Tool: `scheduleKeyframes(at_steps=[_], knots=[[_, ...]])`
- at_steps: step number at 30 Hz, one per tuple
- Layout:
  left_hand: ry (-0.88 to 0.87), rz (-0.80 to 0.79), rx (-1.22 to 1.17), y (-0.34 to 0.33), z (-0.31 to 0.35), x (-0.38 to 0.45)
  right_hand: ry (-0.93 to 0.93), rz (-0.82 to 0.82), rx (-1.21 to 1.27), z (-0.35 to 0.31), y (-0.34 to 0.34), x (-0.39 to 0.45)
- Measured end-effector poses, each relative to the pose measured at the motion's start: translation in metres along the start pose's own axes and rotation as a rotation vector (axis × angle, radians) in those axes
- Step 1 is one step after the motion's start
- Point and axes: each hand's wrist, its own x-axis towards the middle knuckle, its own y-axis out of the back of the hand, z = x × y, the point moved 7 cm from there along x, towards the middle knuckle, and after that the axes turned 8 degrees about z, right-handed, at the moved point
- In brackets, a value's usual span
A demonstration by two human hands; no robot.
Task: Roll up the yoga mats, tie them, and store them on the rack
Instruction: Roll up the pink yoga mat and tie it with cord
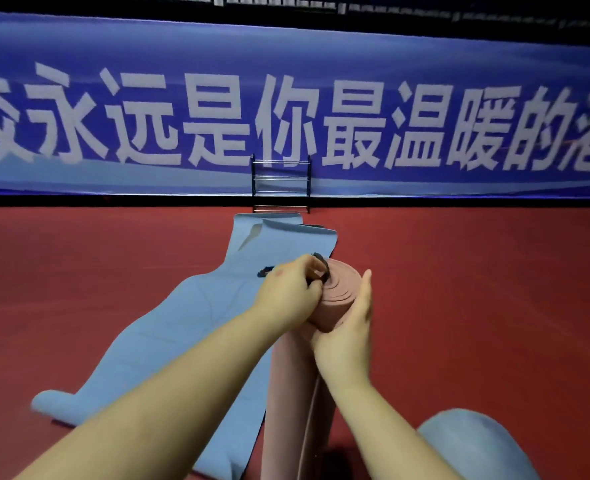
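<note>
Blue banner (pixel 286 98) with white characters along back wall; red floor (pixel 494 289) below

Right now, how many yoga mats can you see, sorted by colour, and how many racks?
Pink mats: 1, the rolled pink mat stood on end, right hand gripping it, left hand working a black strap at its top.
Blue mats: 2, one blue mat unrolled on the floor, one rolled blue mat at lower right.
Racks: 1, the rack by the banner.
Total: 4.
</note>
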Motion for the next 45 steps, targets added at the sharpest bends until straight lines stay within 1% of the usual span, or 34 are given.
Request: scheduleKeyframes(at_steps=[2,3,4,5,7,9,10,13,14,16,17,18,20,22,23,25,26,28,30,33,34,37,40,45], knots=[[0.000,0.013,-0.029,0.001,0.006,-0.007,-0.049,-0.067,-0.011,0.000,-0.004,-0.002],[-0.004,0.015,-0.040,0.001,0.008,-0.009,-0.075,-0.108,0.027,0.000,-0.006,-0.003],[-0.012,0.010,-0.032,0.002,0.009,-0.011,-0.085,-0.152,0.096,-0.003,-0.008,-0.003],[-0.014,0.000,-0.012,0.003,0.009,-0.012,-0.144,-0.179,0.215,-0.006,-0.007,-0.004],[-0.007,-0.020,0.042,0.006,0.009,-0.014,-0.204,-0.306,0.340,-0.008,-0.010,-0.005],[-0.011,-0.021,0.090,0.011,0.007,-0.018,-0.227,-0.409,0.329,-0.004,-0.013,-0.010],[-0.021,-0.018,0.108,0.013,0.006,-0.020,-0.241,-0.429,0.332,0.001,-0.012,-0.010],[-0.035,-0.057,0.131,0.014,0.002,-0.030,-0.339,-0.456,0.465,0.000,-0.004,-0.008],[-0.045,-0.054,0.122,0.014,0.001,-0.032,-0.358,-0.455,0.484,0.000,-0.001,-0.004],[-0.070,-0.001,0.080,0.019,-0.001,-0.036,-0.358,-0.452,0.443,-0.004,0.007,0.007],[-0.089,0.024,0.062,0.021,-0.002,-0.037,-0.330,-0.444,0.394,-0.005,0.011,0.013],[-0.115,0.042,0.040,0.022,-0.002,-0.040,-0.258,-0.435,0.291,-0.009,0.014,0.021],[-0.149,0.070,-0.033,0.023,-0.002,-0.044,0.014,-0.455,-0.058,-0.027,0.018,0.035],[-0.164,0.073,-0.092,0.022,-0.003,-0.048,0.283,-0.530,-0.394,-0.046,0.013,0.045],[-0.175,0.076,-0.106,0.022,-0.003,-0.050,0.388,-0.583,-0.512,-0.054,0.008,0.049],[-0.195,0.065,-0.115,0.021,-0.004,-0.051,0.541,-0.678,-0.680,-0.064,-0.002,0.052],[-0.205,0.055,-0.118,0.021,-0.004,-0.051,0.583,-0.715,-0.738,-0.066,-0.006,0.053],[-0.223,0.047,-0.117,0.021,-0.004,-0.051,0.618,-0.764,-0.786,-0.071,-0.012,0.053],[-0.224,0.046,-0.108,0.021,-0.005,-0.051,0.639,-0.758,-0.777,-0.073,-0.014,0.054],[-0.229,0.058,-0.082,0.025,-0.006,-0.050,0.658,-0.693,-0.667,-0.071,-0.011,0.055],[-0.202,0.050,-0.066,0.027,-0.008,-0.048,0.646,-0.659,-0.630,-0.069,-0.008,0.056],[-0.174,-0.019,0.032,0.029,-0.014,-0.038,0.640,-0.568,-0.589,-0.061,0.005,0.059],[-0.169,-0.064,0.101,0.026,-0.019,-0.034,0.703,-0.516,-0.554,-0.057,0.015,0.056],[-0.261,0.018,0.116,0.027,-0.016,-0.037,0.842,-0.439,-0.530,-0.044,0.024,0.039]])
